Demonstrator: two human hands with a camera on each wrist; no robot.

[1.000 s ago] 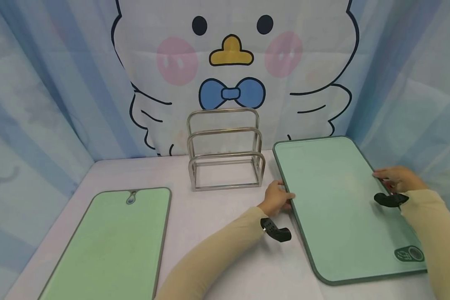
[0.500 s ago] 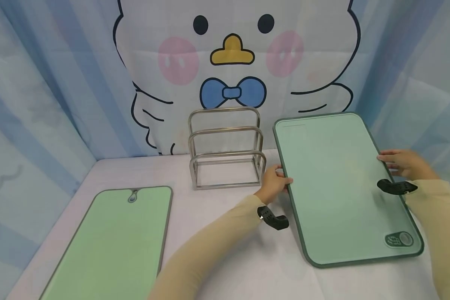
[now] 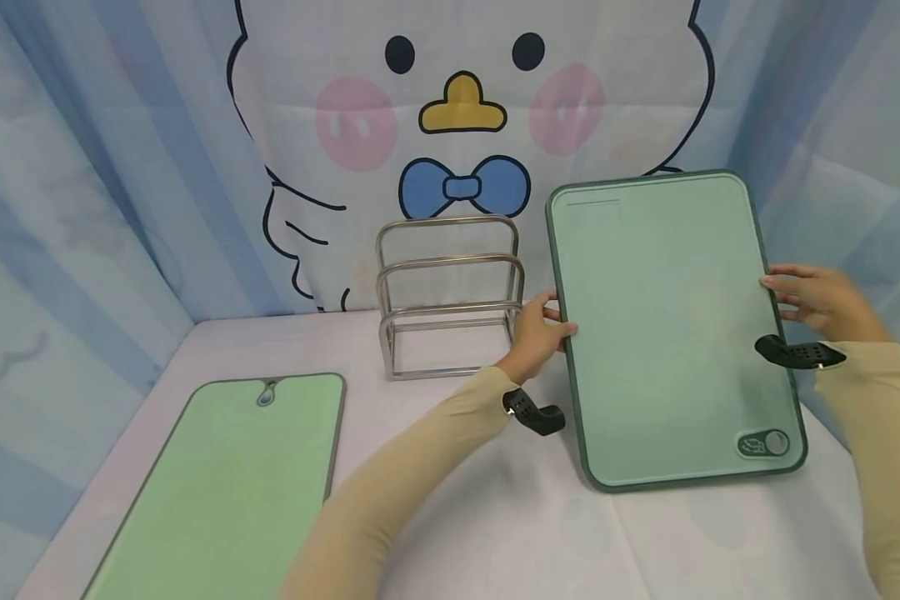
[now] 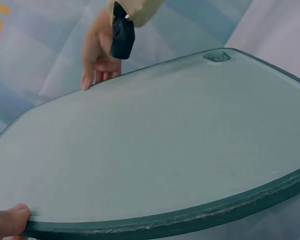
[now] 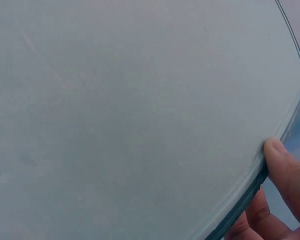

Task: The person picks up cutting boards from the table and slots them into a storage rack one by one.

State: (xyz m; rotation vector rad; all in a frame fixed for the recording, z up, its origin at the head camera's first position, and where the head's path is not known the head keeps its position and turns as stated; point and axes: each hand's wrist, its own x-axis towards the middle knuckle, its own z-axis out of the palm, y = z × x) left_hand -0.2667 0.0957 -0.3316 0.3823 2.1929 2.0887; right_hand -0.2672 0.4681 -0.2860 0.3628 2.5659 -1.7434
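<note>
Both hands grip a large pale green cutting board (image 3: 667,333) with a dark green rim, tilted up at the right of the table. The left hand (image 3: 534,335) pinches its left edge, thumb on the face and fingers behind. On the opposite edge, the right hand (image 3: 825,298) holds on in the same way; its thumb (image 5: 277,150) lies on the rim in the right wrist view. A round grey inset marks the board's lower right corner. Close beside the left hand stands a metal rack (image 3: 450,312) with several upright loops, partly covered by that hand.
A second, lighter green cutting board (image 3: 225,483) lies flat at the left of the table, with a hole near its top edge. The white-covered table (image 3: 495,533) meets a blue and white curtain (image 3: 82,208) with a cartoon print behind and at both sides.
Both hands have raised the large board and tilted it more upright. Its top edge is higher in the head view, its lower edge off the front. The rack and other board stayed put.
</note>
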